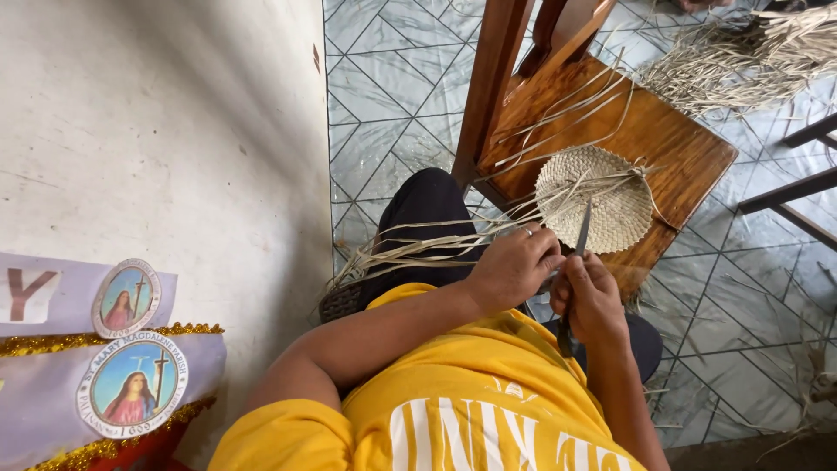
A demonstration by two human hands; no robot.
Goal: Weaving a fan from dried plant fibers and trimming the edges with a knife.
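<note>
dried palm strips (410, 249) fanned out left across my lap, free ends kept clear of the work. my left hand (514, 266) was closed on their gathered ends, pinning them taut. my right hand (588, 296) was fisted around a knife (581, 234), blade up, tip against the round woven mat (602, 196). mat lay on the wooden chair seat (680, 144), used as a bench. more loose palm (741, 57) heaped beyond.
</note>
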